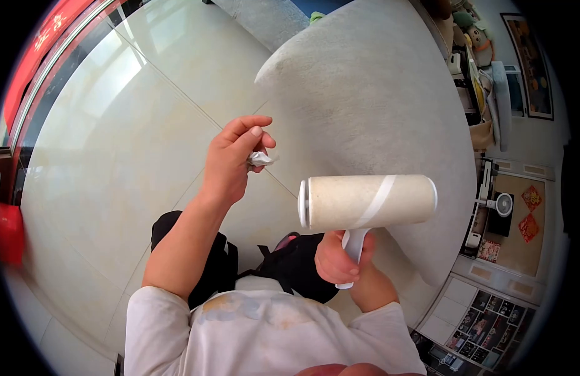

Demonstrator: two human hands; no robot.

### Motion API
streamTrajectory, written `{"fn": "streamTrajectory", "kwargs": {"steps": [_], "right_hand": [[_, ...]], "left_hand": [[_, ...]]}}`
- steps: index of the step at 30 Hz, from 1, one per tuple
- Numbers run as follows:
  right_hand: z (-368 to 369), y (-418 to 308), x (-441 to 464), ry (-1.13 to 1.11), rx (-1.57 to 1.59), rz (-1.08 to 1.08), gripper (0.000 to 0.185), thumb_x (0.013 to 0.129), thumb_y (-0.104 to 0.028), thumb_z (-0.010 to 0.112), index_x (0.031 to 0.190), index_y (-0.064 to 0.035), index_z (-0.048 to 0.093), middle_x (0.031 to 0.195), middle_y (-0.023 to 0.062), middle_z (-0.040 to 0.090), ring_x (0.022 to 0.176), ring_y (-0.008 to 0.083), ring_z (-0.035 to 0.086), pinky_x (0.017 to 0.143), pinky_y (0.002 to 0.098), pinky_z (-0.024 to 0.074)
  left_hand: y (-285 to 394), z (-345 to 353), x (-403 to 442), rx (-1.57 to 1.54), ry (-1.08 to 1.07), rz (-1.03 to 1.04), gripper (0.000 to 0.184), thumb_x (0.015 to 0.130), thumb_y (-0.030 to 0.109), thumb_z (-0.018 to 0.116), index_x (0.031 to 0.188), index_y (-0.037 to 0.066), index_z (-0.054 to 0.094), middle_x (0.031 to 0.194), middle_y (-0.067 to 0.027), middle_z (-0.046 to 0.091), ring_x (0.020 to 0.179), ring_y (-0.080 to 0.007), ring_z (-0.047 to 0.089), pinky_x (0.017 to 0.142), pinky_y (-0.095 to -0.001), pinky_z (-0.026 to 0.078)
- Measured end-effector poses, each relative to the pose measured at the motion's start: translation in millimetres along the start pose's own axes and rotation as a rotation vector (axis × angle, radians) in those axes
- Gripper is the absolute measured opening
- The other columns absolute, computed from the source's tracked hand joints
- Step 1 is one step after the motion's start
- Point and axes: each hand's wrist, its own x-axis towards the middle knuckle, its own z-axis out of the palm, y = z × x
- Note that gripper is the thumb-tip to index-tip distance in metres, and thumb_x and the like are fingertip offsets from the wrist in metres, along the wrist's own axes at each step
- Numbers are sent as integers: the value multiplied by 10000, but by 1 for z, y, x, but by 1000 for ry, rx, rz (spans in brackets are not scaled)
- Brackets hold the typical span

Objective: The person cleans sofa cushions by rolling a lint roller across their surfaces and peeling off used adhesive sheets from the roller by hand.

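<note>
My right hand [333, 260] is wrapped around the white handle of a lint roller [340, 202]. The roller lies sideways at the top of the handle, cream-coloured with a white diagonal stripe and white end caps. To its left, my left hand [232, 153] is raised above the floor, its lower fingers curled around a small crumpled white scrap [260, 159]. Part of that scrap is hidden in the palm. The thumb and index finger of this hand point toward the right. The two hands are apart.
A large grey upholstered piece [378, 94], like a sofa, fills the area ahead and to the right. Pale glossy tiles [114, 169] cover the floor. At far right are a white fan [504, 205] and shelves [490, 326]; a red bag-like object [8, 233] is at far left.
</note>
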Motion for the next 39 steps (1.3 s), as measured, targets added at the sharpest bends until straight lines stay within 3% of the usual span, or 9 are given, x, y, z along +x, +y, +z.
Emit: {"fn": "streamTrajectory", "kwargs": {"steps": [5,11,14,16,18,22,24,30,39], "right_hand": [[-4,-2,2,-137,-46,134,593,883,-458,528,1324,-85,399,592,45,550,388,120,494,349,224,383],[10,-7,-3,28,-158,83,484,912,-420,486,1275,-105,430,613,47,542,412,124,498,384,232,402],[12,-7,-2,182,-211,-18,454,916,-422,465,999,16,553,587,60,513,379,124,462,347,238,353],[6,-9,-1,257,-170,-76,494,928,-373,458,1314,-81,360,632,60,510,392,125,450,354,256,355],[-3,-14,-7,226,-174,-59,585,931,-344,461,1415,-166,185,625,55,490,396,126,437,361,257,357],[0,-37,-18,487,-612,-154,613,892,-272,549,1412,-133,256,662,92,536,430,144,472,410,249,392],[10,-57,-27,827,-1443,-73,658,836,-218,619,1401,-103,302,784,133,611,568,197,581,512,288,477],[21,-107,-69,865,-2549,96,604,793,-195,658,1348,-152,423,991,103,647,840,260,641,730,325,511],[-3,-143,10,630,-2852,158,548,813,-206,637,1313,-333,450,680,39,546,577,221,538,532,343,458]], "left_hand": [[18,2,-25,29,-13,179,231,927,208,482,966,15,601,587,-4,476,519,-74,422,501,-231,354],[21,3,-37,75,-48,409,304,933,274,421,862,16,565,537,-4,396,427,-84,332,392,-231,276],[19,1,-36,101,-53,456,320,929,285,410,853,13,562,539,-4,392,435,-88,339,398,-229,276],[18,0,-34,122,-57,466,328,927,289,405,849,11,559,540,-3,389,441,-89,342,404,-227,276],[15,-3,-31,144,-36,458,284,914,253,430,847,8,557,545,9,378,467,-85,353,432,-225,281],[15,-6,-24,207,30,435,222,894,206,467,853,7,556,555,22,371,487,-79,356,457,-225,283],[15,-9,-17,167,100,374,171,874,171,502,871,11,563,562,31,373,500,-75,362,479,-224,291],[7,-14,9,150,176,266,163,878,171,521,934,33,588,597,31,418,561,-68,400,533,-214,320],[-4,-5,47,9,252,149,190,871,125,508,1035,65,584,901,-3,550,752,-76,484,615,-233,392]]}}
